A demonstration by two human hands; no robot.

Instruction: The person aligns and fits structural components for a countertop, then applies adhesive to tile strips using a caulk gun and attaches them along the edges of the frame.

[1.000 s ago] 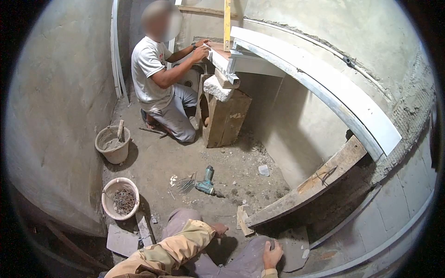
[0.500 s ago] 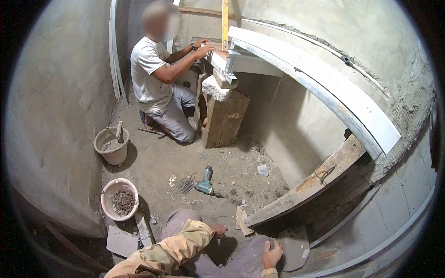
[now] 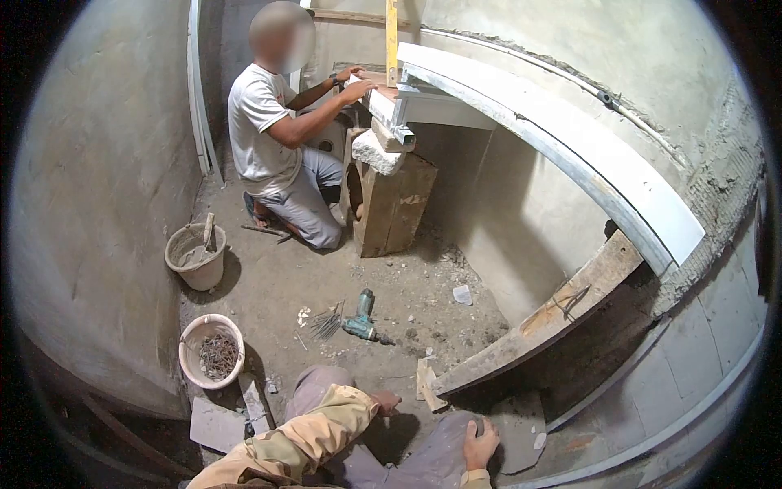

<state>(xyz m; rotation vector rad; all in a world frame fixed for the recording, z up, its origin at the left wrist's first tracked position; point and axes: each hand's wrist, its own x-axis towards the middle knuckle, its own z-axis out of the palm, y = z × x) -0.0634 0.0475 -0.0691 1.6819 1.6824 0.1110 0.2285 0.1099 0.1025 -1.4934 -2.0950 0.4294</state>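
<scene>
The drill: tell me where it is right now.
In the head view, the drill lies on the floor just below centre, immediately right of the thin rods and beyond the left hand.

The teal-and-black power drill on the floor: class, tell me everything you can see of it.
The teal-and-black power drill lies on its side on the dusty grey-brown floor, handle pointing away from the camera, dark narrowing nose pointing right. Its casing looks like plastic; the nose looks metallic. A loose bunch of thin grey metal rods lies just left of it; whether they touch it is hard to tell. Nobody is holding it. Any lettering is too small to read.
</scene>
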